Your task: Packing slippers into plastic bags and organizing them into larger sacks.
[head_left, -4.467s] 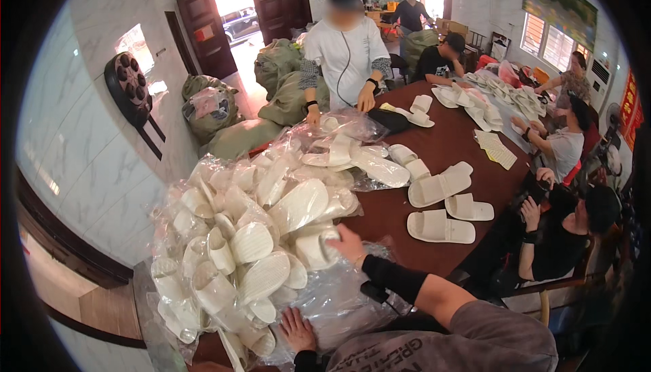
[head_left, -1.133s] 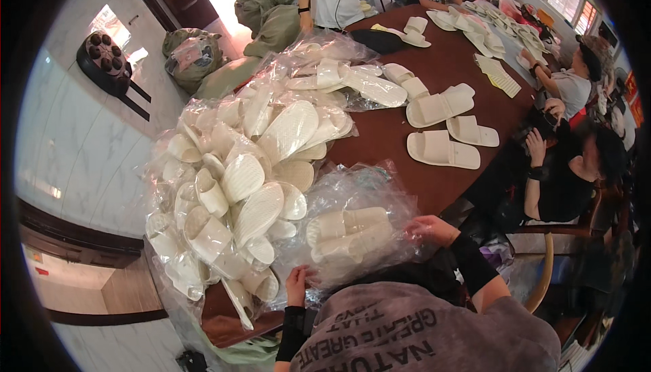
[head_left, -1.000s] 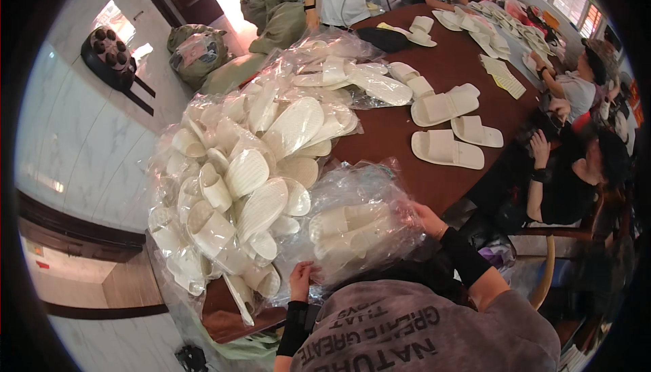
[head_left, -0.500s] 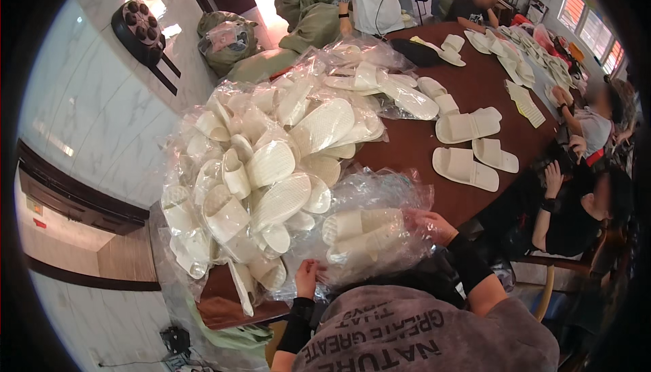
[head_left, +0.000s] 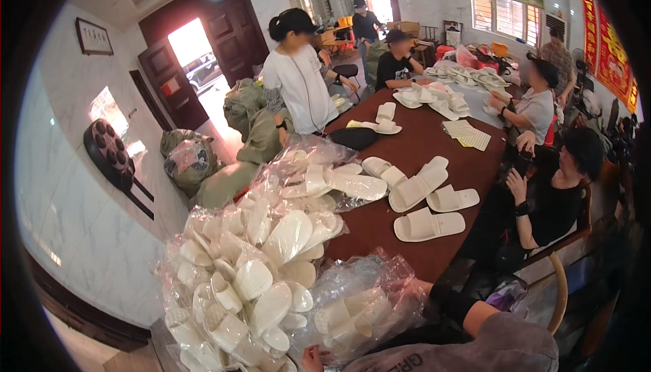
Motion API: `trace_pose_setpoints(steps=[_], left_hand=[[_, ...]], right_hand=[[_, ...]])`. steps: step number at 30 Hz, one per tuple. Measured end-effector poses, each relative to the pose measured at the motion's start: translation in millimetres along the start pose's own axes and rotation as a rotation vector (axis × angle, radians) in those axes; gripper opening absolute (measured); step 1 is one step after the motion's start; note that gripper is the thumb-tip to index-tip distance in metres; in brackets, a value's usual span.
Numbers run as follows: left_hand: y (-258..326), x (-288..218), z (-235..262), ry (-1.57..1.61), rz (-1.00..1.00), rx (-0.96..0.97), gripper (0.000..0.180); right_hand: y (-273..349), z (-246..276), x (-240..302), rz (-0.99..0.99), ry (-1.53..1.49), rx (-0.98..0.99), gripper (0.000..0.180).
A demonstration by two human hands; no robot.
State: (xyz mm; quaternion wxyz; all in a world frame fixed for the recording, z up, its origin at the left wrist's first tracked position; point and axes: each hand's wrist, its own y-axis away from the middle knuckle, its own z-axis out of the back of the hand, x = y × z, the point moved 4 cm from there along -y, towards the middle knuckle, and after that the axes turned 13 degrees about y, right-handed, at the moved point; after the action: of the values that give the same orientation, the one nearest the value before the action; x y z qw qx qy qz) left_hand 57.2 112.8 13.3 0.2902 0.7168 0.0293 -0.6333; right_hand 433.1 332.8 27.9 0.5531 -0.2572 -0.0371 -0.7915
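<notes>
One clear plastic bag of white slippers (head_left: 363,307) lies at the near edge of the desk (head_left: 380,226), just right of a large heap of bagged slippers (head_left: 251,270). The left hand (head_left: 313,357) grips the bag's lower edge; the right hand is hidden behind the bag, its state not discernible, only the black sleeve (head_left: 453,302) showing. Four loose slippers (head_left: 427,196) lie beyond on open desk. Two seated persons (head_left: 549,189) line the right edge.

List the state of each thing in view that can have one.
Clear bag of slippers: held at both ends, lying on its side.
Left hand: gripping the bag's near end.
Right hand: mostly hidden behind the bag.
Bagged slipper heap: piled high.
Loose slippers: lying flat, unbagged.
Brown door: open.
</notes>
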Motion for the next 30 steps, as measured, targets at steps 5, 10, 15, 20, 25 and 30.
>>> trace_pose_setpoints(steps=[5,10,15,20,25,30], left_hand=[[-31.6,42.0,23.4,-0.135,-0.043,-0.025,0.029],[-15.9,16.7,13.1,-0.616,-0.358,-0.122,0.026],[19.8,-21.2,15.6,-0.379,-0.287,-0.276,0.027],[26.6,-56.3,7.6,-0.750,-0.592,-0.239,0.053],[-64.0,43.9,-20.5,-1.323,-0.507,0.050,0.073],[-17.4,-23.4,-76.8,-1.317,-0.209,-0.069,0.084]], right_hand=[[-45.6,-27.5,9.9,-0.275,-0.038,0.064,0.054],[-73.6,-38.2,21.3,-0.486,-0.100,0.117,0.061],[-33.7,-51.1,-38.3,-0.522,-0.200,-0.258,0.072],[-65.2,-20.9,-7.9,-0.574,-0.728,-0.045,0.072],[-58.4,-17.1,-23.2,-0.653,-0.327,-0.070,0.063],[-7.5,48.5,-13.6,-0.643,-0.950,-0.060,0.050]])
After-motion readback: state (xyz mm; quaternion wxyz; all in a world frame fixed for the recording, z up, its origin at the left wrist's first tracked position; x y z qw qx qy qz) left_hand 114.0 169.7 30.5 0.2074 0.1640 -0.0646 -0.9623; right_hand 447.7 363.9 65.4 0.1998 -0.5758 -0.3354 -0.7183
